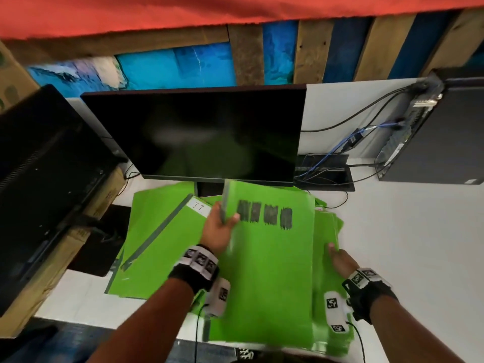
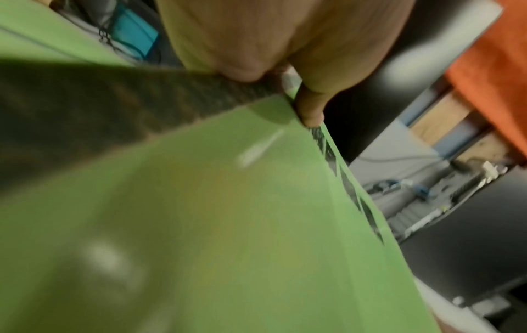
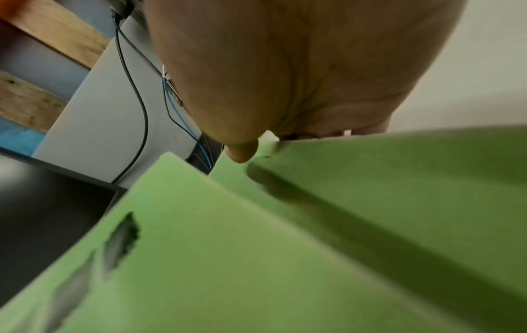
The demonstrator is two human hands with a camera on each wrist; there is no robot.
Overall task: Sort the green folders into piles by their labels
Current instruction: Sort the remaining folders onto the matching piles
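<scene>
My left hand grips the dark spine edge of a green folder that is raised and tilted over the desk, thumb on its front. Several black scribbled blocks cross its top. In the left wrist view the left hand pinches that folder at its corner. A left pile carries a white label reading "II". My right hand holds the edge of the right stack, thumb on top and fingers hidden. In the right wrist view that hand pinches a stack folder beside the raised folder.
A dark monitor stands right behind the folders on the white desk. One black computer case sits at the left on cardboard boxes, another at the back right with cables trailing to a desk hatch.
</scene>
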